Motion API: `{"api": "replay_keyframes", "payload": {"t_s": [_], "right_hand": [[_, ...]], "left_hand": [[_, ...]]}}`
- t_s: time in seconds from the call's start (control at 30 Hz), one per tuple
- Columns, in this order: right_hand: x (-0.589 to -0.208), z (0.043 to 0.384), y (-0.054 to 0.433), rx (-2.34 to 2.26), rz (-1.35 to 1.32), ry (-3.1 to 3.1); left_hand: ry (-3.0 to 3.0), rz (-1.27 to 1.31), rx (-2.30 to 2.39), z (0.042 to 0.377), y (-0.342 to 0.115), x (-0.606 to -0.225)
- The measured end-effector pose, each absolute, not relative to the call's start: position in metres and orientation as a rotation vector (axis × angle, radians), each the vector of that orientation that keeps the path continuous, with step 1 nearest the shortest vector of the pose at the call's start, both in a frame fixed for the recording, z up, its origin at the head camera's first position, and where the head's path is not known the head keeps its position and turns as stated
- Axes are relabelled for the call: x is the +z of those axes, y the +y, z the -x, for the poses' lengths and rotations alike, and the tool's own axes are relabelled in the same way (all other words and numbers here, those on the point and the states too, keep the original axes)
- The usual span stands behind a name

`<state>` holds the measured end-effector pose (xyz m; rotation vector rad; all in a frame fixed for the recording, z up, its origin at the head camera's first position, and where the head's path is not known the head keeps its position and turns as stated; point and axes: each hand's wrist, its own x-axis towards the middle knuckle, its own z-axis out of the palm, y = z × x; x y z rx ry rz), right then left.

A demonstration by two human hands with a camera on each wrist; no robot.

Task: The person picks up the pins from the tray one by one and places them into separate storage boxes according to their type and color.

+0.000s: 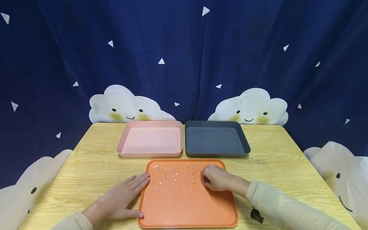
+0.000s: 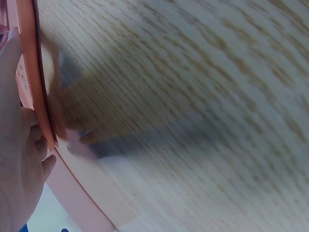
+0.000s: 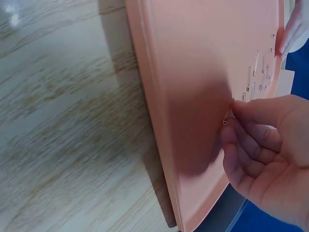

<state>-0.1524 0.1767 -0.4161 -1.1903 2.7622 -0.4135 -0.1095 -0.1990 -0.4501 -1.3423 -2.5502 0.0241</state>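
An orange tray [image 1: 187,210] lies in front of me, with several small safety pins spread over its far half. Silver-looking pins [image 1: 165,175] are scattered at the left, and gold-toned ones [image 1: 188,169] sit closer to the right hand. My right hand [image 1: 217,179] is over the tray's right side; in the right wrist view its thumb and index finger pinch a gold safety pin [image 3: 225,119], partly hidden by the fingertips. My left hand [image 1: 123,196] rests with fingers extended against the tray's left rim, fingertips and thumb touching the edge.
Behind the orange tray stand a pink tray [image 1: 152,139] at left and a dark grey tray [image 1: 230,140] at right. A few tiny gold pins [image 1: 211,139] lie in the grey one. A small black object [image 1: 256,216] shows beside the right sleeve. A blue curtain [image 1: 184,48] hangs behind the wooden table [image 1: 95,159].
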Motion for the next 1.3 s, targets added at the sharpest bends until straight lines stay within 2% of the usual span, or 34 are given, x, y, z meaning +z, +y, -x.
{"api": "replay_keyframes", "payload": {"t_s": [0.23,0.43,0.57,0.93,1.3], "right_hand": [[-0.414,0.161,0.185,-0.664,1.005,2.650],[-0.415,0.174,0.194,-1.118,0.545,2.257],[-0.420,0.179,0.198,-1.317,0.377,2.035],[-0.421,0.191,0.203,-1.450,0.248,1.884],[-0.411,0.205,0.208,-1.431,0.243,1.819]], "left_hand": [[-2.549,1.347,0.034,0.112,-0.200,-0.449],[-2.549,1.348,0.027,0.111,-0.199,-0.448],[-2.568,1.342,0.036,0.110,-0.199,-0.448],[-2.590,1.335,0.049,0.110,-0.200,-0.450],[-2.592,1.339,0.043,0.111,-0.199,-0.450]]}}
